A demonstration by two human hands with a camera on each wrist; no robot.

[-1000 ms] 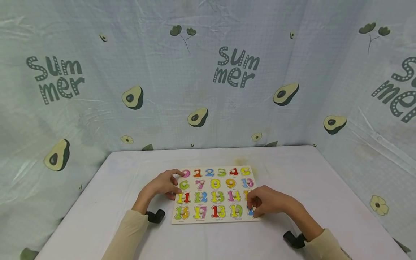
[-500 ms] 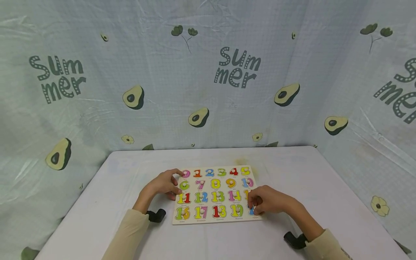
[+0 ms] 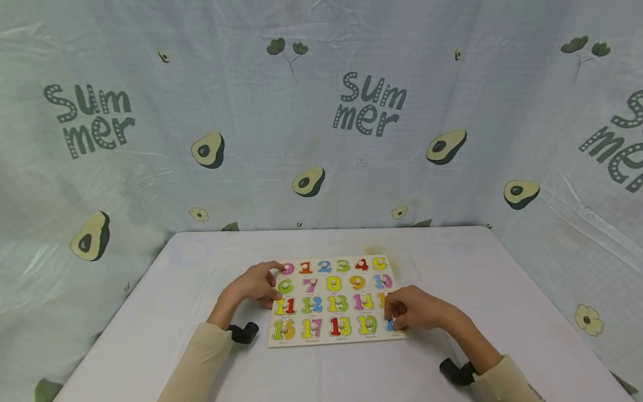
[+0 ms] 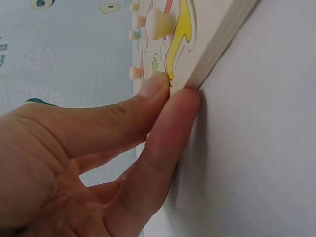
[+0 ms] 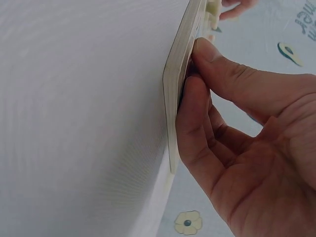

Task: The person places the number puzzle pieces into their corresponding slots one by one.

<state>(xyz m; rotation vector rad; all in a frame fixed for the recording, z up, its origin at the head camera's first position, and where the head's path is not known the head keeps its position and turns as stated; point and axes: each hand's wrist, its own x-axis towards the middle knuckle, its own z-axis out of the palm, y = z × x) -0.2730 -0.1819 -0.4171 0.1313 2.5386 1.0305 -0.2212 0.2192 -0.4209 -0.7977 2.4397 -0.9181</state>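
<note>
A wooden number puzzle board point(image 3: 298, 287) lies on the table, its colourful numerals fitted with small round knobs. At the board's left side, my left hand point(image 3: 253, 283) grips the edge. The left wrist view shows the thumb point(image 4: 155, 89) on the face and a finger point(image 4: 180, 116) against the side, near a pale knob point(image 4: 159, 24). My right hand point(image 3: 417, 309) pinches at the blue-edged number piece point(image 3: 389, 325) in the near right corner, covering most of it. Its thumb and fingers meet close to the board's edge point(image 5: 172, 98) in the right wrist view; the knob there is hidden.
The white-covered table point(image 3: 321, 374) extends around the board. Behind it hangs a pale curtain point(image 3: 251, 184) printed with avocados and lettering. A black wrist mount point(image 3: 244, 333) sits beside the left wrist, another black mount point(image 3: 457, 371) by the right.
The head view has shifted very slightly. Both hands keep their places on the board, with no clear movement of any piece.
</note>
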